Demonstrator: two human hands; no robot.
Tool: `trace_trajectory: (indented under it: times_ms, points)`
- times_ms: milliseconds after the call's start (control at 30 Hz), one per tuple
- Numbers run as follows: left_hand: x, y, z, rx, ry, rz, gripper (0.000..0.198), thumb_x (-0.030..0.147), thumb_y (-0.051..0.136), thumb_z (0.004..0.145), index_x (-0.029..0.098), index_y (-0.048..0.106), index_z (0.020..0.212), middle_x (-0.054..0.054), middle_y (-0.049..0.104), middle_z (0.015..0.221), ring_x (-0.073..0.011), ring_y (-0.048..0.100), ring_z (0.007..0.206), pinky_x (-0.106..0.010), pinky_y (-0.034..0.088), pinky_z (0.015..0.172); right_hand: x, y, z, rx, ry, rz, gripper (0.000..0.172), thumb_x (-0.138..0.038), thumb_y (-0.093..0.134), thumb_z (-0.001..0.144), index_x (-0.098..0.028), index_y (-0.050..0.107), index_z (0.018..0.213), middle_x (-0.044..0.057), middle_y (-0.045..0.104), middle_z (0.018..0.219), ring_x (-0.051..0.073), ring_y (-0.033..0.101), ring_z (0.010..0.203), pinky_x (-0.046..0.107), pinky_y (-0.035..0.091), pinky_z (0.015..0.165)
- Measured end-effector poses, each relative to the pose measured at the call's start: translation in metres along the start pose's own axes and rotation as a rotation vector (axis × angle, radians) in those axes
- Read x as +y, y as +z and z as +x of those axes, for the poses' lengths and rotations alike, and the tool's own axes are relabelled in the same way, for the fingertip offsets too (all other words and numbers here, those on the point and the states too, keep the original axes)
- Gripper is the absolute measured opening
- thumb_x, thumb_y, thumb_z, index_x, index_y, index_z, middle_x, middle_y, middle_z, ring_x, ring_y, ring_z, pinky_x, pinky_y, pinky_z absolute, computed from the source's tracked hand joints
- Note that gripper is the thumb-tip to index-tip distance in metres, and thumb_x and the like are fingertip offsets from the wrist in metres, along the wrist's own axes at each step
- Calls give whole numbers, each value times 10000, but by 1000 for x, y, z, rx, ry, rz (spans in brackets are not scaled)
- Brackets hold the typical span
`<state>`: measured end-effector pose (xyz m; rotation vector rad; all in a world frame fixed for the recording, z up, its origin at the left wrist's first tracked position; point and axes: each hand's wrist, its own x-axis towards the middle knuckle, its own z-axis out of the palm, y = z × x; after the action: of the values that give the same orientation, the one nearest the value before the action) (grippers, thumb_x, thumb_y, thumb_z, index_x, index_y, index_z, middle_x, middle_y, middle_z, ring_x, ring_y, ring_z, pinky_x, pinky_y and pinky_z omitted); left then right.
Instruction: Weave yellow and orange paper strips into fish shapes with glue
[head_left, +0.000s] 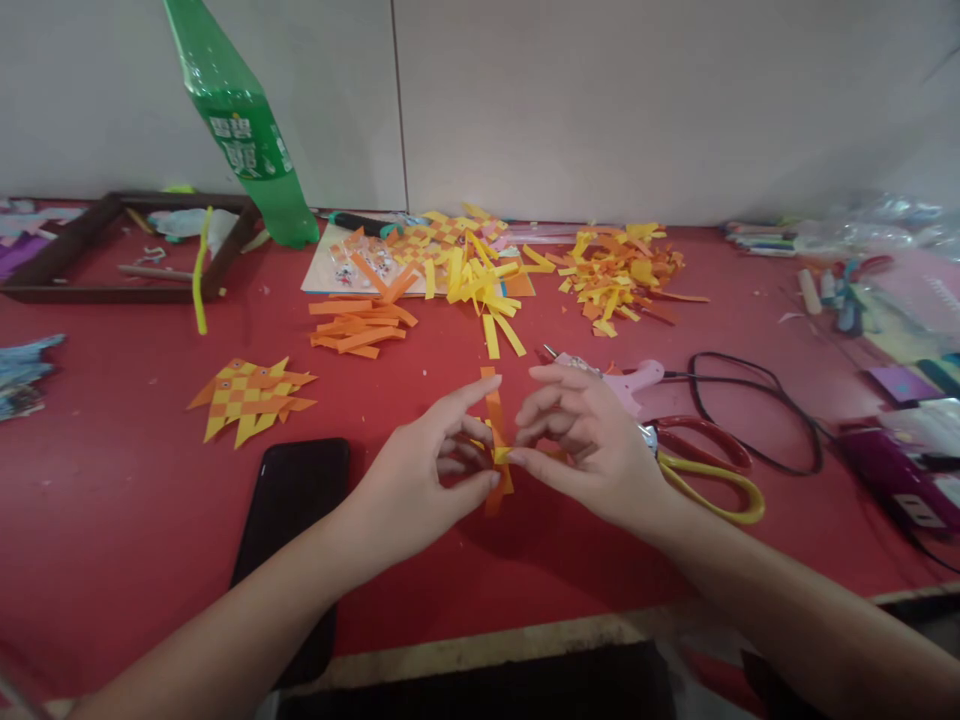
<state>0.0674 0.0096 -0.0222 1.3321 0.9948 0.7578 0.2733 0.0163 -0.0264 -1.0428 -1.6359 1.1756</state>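
Between my hands is a small piece of crossed orange and yellow paper strips (491,405). My left hand (424,470) curves round its left side, thumb and fingers at the strips, with the index finger raised apart. My right hand (592,440) pinches the short yellow strip (502,455) between thumb and fingertip, where it crosses the orange one. My fingers partly hide the lower part of the piece. A loose pile of orange strips (360,325) and a heap of yellow strips (480,275) lie beyond my hands.
Woven paper fish (255,395) and a black phone (292,510) lie left. Scissors with red and yellow handles (724,500) and a pink glue gun (637,380) with a black cord are right. Paper scraps (619,270), a green bottle (255,150) and a brown frame (112,295) stand behind.
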Motion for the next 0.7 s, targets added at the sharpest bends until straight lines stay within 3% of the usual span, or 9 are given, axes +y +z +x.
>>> trace_trajectory:
  times_ms: [200, 533, 700]
  points:
    - [5, -1, 1, -14, -27, -32, 740, 213, 769, 748, 231, 444, 1413, -10, 653, 964, -150, 686, 857, -307, 588, 835, -2, -1, 0, 5, -13, -37, 544, -221, 744, 817, -272, 439, 1265, -11, 609, 914, 117, 685, 735, 257, 617, 672]
    - [8, -2, 3, 73, -45, 28, 437, 217, 699, 791, 193, 569, 1207, -3, 667, 857, -145, 685, 796, -281, 575, 754, -5, 0, 0, -37, -35, -76, 542, -241, 742, 811, -252, 434, 1257, 3, 620, 917, 121, 655, 772, 261, 579, 683]
    - [10, -3, 3, 84, -37, 4, 413, 234, 702, 804, 194, 561, 1190, 8, 649, 862, -123, 672, 786, -246, 563, 745, -9, -2, 1, -66, 1, -209, 345, -274, 709, 834, -235, 493, 1100, -7, 668, 814, 110, 649, 707, 214, 512, 601]
